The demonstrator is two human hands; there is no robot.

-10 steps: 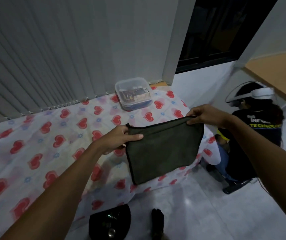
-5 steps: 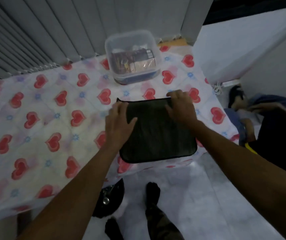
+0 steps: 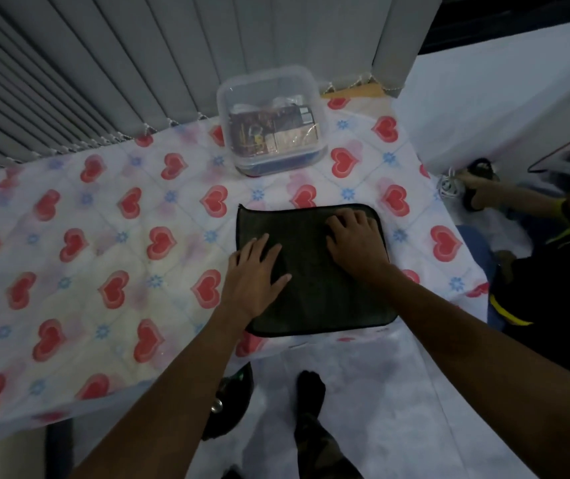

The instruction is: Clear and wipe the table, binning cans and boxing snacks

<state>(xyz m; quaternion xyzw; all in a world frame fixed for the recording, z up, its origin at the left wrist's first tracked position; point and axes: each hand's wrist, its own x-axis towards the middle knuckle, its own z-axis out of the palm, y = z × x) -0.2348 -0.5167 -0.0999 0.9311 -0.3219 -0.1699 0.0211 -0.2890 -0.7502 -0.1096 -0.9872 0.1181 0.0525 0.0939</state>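
A dark green folded cloth (image 3: 311, 292) lies flat on the heart-patterned tablecloth (image 3: 103, 257), near the table's front edge. My left hand (image 3: 254, 278) rests palm down on the cloth's left side, fingers spread. My right hand (image 3: 356, 240) presses flat on its upper right part. A clear lidded plastic box (image 3: 271, 122) holding snack packets stands at the back of the table, beyond the cloth.
A black bin (image 3: 228, 399) with cans inside sits on the floor under the table's front edge. Another person (image 3: 553, 264) crouches on the floor at the right. Vertical blinds (image 3: 138, 63) hang behind the table. My foot (image 3: 311, 399) stands on the tiled floor.
One second ago both hands held the cloth up by its top corners. It has since been laid on the table and both palms now lie flat on it.
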